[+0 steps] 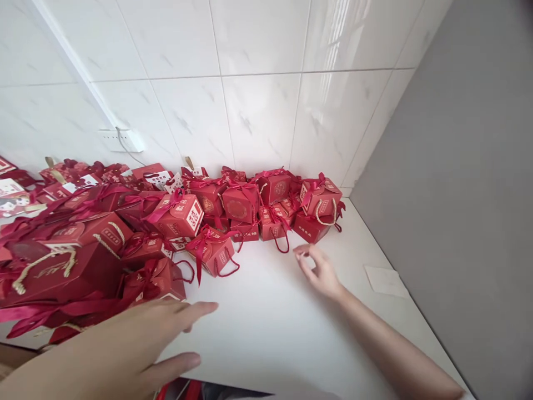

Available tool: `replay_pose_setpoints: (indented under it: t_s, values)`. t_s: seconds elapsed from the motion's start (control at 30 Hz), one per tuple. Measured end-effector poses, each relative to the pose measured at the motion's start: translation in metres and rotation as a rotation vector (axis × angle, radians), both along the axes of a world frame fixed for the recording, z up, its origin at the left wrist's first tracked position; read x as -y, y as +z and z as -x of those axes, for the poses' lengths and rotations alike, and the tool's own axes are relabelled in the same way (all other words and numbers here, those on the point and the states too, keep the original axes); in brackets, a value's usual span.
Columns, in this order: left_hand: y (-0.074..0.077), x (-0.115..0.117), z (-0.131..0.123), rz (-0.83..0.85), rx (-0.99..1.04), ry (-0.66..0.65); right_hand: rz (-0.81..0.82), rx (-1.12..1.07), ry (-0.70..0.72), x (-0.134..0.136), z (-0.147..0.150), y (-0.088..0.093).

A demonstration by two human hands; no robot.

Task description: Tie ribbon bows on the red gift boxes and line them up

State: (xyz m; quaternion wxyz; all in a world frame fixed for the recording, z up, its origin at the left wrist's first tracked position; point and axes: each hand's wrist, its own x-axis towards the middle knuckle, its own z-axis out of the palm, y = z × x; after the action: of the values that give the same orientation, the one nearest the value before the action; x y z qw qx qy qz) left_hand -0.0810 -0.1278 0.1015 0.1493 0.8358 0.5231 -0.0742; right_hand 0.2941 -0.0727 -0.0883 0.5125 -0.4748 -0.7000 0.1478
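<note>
My left hand (137, 339) is at the lower left, above the white tabletop. Its index finger and thumb are stretched out and apart, with nothing held between them. Just beyond it stands a red gift box (154, 280) with a ribbon bow. My right hand (318, 272) hovers over the table right of centre. Its thumb and fingers curl into a ring with the tips close together, and nothing shows in them. Nearest to it is a dark red box (310, 228) with another gift box (320, 195) with a cream rope handle on top.
Many red gift boxes (239, 203) are stacked along the tiled wall (262, 116) and heaped at left, some with cords sticking out. A grey panel (466, 183) borders the table (266, 322) at right. A flat white piece (386, 280) lies beside it. A socket strip (120, 140) is on the wall.
</note>
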Motion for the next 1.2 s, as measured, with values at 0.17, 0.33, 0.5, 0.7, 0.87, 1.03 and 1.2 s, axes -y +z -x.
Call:
replay_pose_setpoints:
  t_s: [0.17, 0.33, 0.5, 0.7, 0.87, 1.03, 1.2]
  values:
    - [-0.008, -0.054, -0.102, 0.33, 0.001, -0.265, -0.335, 0.112, -0.455, -0.045, -0.03, 0.065]
    - [-0.065, -0.083, -0.149, 0.028, 0.431, -0.237, -0.354, 0.005, -0.465, -0.056, -0.011, 0.071]
    - [-0.093, -0.073, -0.104, -0.651, 0.654, -0.085, -0.312, 0.214, -0.068, -0.038, 0.032, 0.002]
    - [-0.079, -0.039, -0.005, -1.196, 0.401, 0.628, -0.107, 0.291, 0.288, -0.031, 0.05, -0.035]
    - [-0.115, -0.021, 0.019, -0.793, -0.01, 0.779, 0.013, 0.201, 0.294, -0.034, 0.043, -0.032]
    - [-0.131, -0.013, 0.009, -0.668, -0.098, 0.701, 0.067, 0.111, 0.272, -0.034, 0.04, -0.034]
    - [-0.107, 0.016, 0.008, -0.357, 0.161, 0.389, 0.073, 0.088, 0.284, -0.032, 0.04, -0.034]
